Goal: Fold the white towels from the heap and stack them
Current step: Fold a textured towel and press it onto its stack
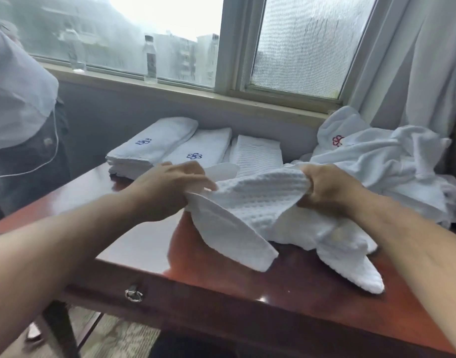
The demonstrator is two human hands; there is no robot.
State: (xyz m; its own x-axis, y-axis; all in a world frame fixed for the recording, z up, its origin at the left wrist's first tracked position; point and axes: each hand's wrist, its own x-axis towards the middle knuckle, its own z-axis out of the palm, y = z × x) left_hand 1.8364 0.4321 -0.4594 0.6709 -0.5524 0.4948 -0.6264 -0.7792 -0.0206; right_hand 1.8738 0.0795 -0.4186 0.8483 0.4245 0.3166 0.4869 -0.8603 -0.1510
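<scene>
A white waffle-weave towel (257,210) hangs between my hands above the red-brown table (273,301), its loose ends drooping onto the wood. My left hand (167,187) pinches its upper left edge. My right hand (327,189) grips its upper right edge in a fist. Behind them lie folded white towels: a stack with a blue emblem (154,146) at the left, a second blue-emblem towel (201,148) beside it, and a ribbed one (256,153) to the right. The heap of unfolded white towels (382,161) fills the table's right side.
Another person (20,112) stands at the table's left end, with a white cable hanging. Two clear bottles (150,60) stand on the window sill. A grey curtain (423,60) hangs at the right. A drawer handle (133,294) shows on the table's front.
</scene>
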